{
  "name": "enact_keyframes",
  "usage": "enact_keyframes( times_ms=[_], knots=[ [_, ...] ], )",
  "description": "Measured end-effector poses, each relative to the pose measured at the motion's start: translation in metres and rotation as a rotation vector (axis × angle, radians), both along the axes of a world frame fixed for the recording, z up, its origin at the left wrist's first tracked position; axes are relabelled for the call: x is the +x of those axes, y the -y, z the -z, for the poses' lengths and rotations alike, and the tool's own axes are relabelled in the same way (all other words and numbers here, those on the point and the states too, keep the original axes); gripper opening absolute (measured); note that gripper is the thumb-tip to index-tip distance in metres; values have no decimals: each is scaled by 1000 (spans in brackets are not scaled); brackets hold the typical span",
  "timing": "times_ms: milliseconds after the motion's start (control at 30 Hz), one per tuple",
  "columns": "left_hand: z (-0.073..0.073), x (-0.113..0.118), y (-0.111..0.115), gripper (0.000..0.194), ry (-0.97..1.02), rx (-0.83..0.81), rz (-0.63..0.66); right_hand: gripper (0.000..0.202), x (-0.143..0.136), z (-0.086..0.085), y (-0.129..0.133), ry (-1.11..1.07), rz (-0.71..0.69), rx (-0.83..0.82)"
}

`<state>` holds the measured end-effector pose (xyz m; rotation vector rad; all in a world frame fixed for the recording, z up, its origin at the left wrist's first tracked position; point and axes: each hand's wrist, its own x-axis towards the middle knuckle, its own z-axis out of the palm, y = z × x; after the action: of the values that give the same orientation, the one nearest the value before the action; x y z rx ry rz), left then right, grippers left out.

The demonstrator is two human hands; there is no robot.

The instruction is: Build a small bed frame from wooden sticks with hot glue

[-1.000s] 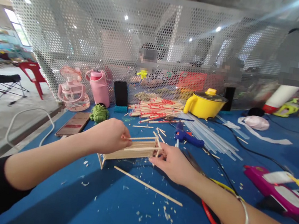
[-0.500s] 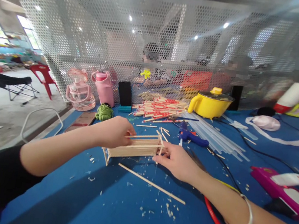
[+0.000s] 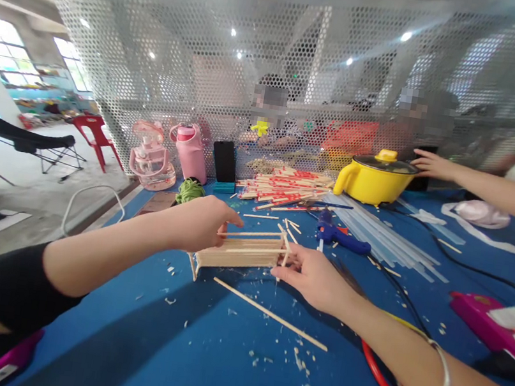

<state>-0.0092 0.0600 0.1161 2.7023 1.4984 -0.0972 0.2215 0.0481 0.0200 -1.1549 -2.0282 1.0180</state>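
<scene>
A small box-shaped frame of thin wooden sticks stands on the blue table, with short legs at its corners. My right hand grips its right end, thumb in front and the other fingers partly hidden behind the corner post. My left hand is over the frame's left end, index finger stretched out and apart from the thumb, with nothing visible between them. Whether it touches the top rail is hard to see. One loose wooden stick lies in front of the frame.
Behind are a blue glue gun, clear glue sticks, red-banded sticks, a yellow pot, green yarn and a pink bottle. A co-worker's hand reaches in beside the pot. A magenta tool lies right.
My left hand has loosened, its index finger now extended above the frame. My right hand keeps its hold. The co-worker's arm has reached in toward the pot. The view has shifted slightly left.
</scene>
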Motion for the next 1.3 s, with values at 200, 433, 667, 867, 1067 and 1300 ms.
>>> enact_keyframes(
  times_ms=[200, 433, 667, 867, 1067, 1300],
  knots=[
    [-6, -6, -3, 53, 40, -60, -30, 26, 0, 1, -2, 5, 7, 2],
    [-16, -11, -1, 57, -53, -109, -42, 27, 0, 0, -3, -13, -3, -16],
    [-6, -12, 1, 54, -11, -40, -1, 28, 0, -1, -1, -13, 3, -4],
    [2, -15, -1, 56, 25, -21, 3, 24, 1, 0, -1, -26, 14, 6],
    [-17, -21, 5, 58, 137, -117, -83, 30, 1, 2, -3, -48, -12, -23],
    [45, -50, 40, 33, 1268, 243, -547, 43, 9, -2, -6, -184, -24, -144]
  ],
)
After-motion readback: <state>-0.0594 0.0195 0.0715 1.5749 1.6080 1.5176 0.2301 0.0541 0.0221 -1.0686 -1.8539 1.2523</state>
